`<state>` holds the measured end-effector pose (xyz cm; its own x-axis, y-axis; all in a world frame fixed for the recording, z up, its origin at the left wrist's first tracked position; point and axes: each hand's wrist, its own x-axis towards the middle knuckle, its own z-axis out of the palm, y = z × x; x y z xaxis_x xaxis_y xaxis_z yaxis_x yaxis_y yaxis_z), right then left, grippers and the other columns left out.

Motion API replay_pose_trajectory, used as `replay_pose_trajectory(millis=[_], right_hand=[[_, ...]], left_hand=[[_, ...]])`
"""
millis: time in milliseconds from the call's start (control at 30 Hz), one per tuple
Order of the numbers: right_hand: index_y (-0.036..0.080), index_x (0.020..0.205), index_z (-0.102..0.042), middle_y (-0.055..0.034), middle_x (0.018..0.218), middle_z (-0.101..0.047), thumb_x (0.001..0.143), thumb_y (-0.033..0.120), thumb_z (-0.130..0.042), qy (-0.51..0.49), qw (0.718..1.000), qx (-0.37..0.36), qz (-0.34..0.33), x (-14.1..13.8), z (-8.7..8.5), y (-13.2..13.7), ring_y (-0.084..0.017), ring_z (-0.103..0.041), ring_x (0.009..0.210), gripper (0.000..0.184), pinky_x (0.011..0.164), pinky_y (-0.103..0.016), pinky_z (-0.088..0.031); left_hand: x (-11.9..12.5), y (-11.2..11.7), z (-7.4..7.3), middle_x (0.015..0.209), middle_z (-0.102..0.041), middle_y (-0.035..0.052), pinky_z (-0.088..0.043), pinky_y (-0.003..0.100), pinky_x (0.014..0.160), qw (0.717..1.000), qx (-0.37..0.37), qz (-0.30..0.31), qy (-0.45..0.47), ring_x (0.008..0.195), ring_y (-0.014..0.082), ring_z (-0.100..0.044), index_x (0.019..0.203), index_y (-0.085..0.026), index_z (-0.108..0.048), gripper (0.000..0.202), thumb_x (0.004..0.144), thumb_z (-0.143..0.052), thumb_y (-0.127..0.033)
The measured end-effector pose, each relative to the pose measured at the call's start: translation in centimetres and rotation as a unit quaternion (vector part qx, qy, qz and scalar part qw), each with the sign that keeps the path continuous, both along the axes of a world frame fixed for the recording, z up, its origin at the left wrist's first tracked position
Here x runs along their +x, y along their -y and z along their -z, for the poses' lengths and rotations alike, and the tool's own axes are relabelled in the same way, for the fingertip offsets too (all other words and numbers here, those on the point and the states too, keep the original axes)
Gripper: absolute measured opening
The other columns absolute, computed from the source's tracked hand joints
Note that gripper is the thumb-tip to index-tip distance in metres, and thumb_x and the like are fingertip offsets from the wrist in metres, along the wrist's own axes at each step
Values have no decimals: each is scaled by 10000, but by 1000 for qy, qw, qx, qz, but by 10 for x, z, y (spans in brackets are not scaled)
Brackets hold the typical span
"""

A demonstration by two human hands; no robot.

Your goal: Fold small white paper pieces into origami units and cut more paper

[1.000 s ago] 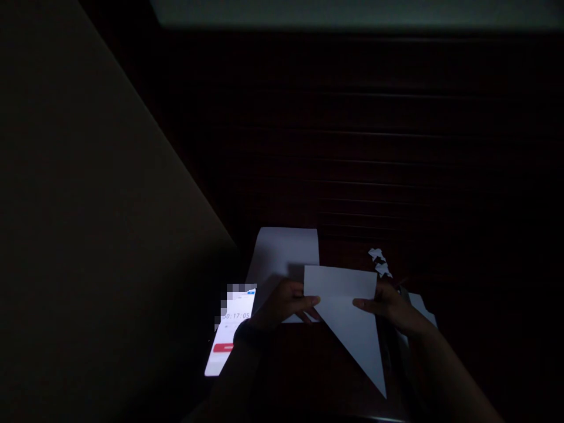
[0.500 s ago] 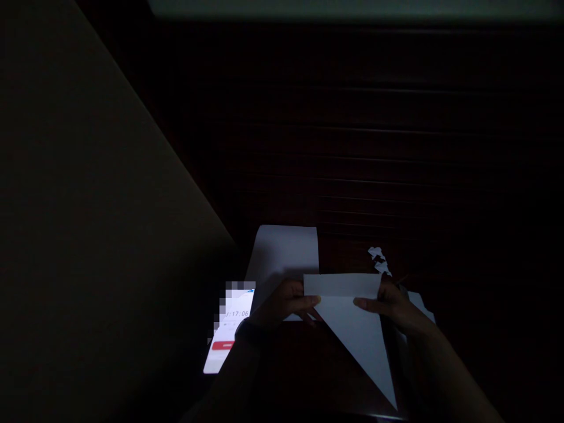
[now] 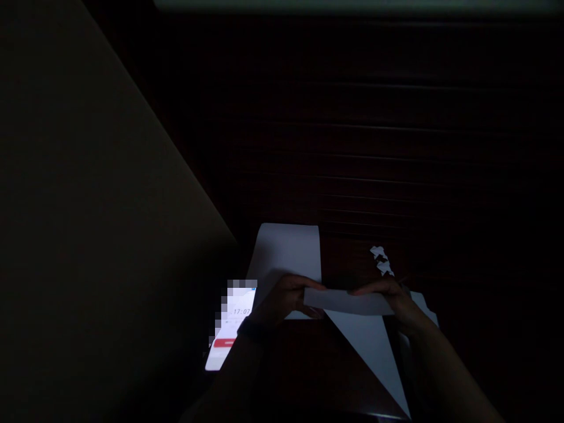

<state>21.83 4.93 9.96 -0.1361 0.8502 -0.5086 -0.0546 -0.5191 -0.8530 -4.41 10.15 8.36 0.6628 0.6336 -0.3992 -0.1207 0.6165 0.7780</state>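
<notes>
A white sheet of paper [image 3: 368,338] is held between my two hands, its triangular part pointing down toward the table's near edge. A straight strip along its top is folded over toward me. My left hand [image 3: 288,296] grips the strip's left end, fingers closed on it. My right hand [image 3: 394,299] pinches the right end, with the thumb and fingers along the top fold. A dark band circles my left wrist. Behind my left hand lies another white sheet [image 3: 291,247], partly covered by that hand.
A lit phone [image 3: 224,343] showing a timer and a red button lies left of my left wrist. Small folded paper pieces [image 3: 382,261] sit beyond my right hand. More white paper [image 3: 423,302] shows behind my right wrist. A pale wall [image 3: 110,205] rises at left; the scene is dim.
The paper's top strip, upright before, is now folded down toward me. Both thumbs have shifted from the sheet's front up to the fold.
</notes>
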Motion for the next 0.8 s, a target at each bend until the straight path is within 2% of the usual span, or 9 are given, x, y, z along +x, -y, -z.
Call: replay_pose_trajectory(millis=[100,200,333,433,500,567,633,700,800], right_hand=[[193,775,-758,-51,762,-734,631,167,-652,7,998,9,70,-10,6,0,-167,-625,606,181,552,-252,-457],[228,882,-741,-47,858,-731,683,180,-633,49,986,72,145,-24,13,3,-211,-652,726,232,660,-312,-498],[280,1042,-687,-35,1088,-670,769,176,-532,181,957,207,93,-42,16,11,-256,-601,1000,331,875,-401,-455],[321,1114,-642,-9,1179,-619,780,136,-485,225,937,267,19,-50,8,14,-246,-572,1062,412,911,-402,-440],[327,1140,-622,-8,1191,-612,788,131,-483,185,949,252,-39,-50,-1,13,-241,-578,1057,426,906,-403,-447],[315,1172,-599,-18,1205,-605,775,151,-540,103,968,211,-87,-46,-10,10,-252,-568,1075,433,924,-424,-432],[289,1250,-527,-41,1282,-547,709,171,-655,-4,980,161,-119,-39,-17,7,-275,-499,1164,568,968,-443,-387],[276,1247,-527,-59,1297,-534,724,234,-670,-83,988,130,-25,-36,-19,4,-276,-472,1193,544,978,-441,-372],[229,1135,-617,-96,1199,-608,818,371,-581,-122,984,62,113,-41,-11,5,-275,-557,1090,349,910,-417,-422]], left_hand=[[8,1,-4,1020,-657,125,-530,391,729,996,-36,-82,25,848,254,-652,1059,-157,-635,322,754,-626,-261],[19,5,-7,994,-657,133,-503,393,770,990,-61,-123,37,864,242,-646,1010,-138,-622,294,758,-632,-288],[32,13,-12,957,-664,128,-501,376,751,991,-53,-113,56,879,250,-637,966,-119,-626,301,726,-662,-298],[34,15,-11,942,-671,110,-509,340,703,987,-17,-157,11,835,232,-643,974,-123,-623,329,736,-661,-347],[33,14,-8,917,-679,100,-504,320,683,981,9,-193,-23,788,214,-646,939,-117,-632,322,738,-660,-367],[30,11,-4,888,-689,95,-499,313,680,975,32,-212,-52,756,206,-645,899,-109,-646,310,735,-662,-372],[29,9,-2,875,-698,94,-497,316,690,973,55,-210,-80,759,212,-645,875,-109,-660,297,721,-675,-362],[31,10,-3,862,-706,94,-498,319,688,975,79,-182,-103,767,223,-648,849,-112,-675,278,700,-695,-346],[41,21,-6,877,-712,93,-500,314,684,981,119,-113,-103,789,232,-651,849,-123,-697,253,704,-691,-331]])
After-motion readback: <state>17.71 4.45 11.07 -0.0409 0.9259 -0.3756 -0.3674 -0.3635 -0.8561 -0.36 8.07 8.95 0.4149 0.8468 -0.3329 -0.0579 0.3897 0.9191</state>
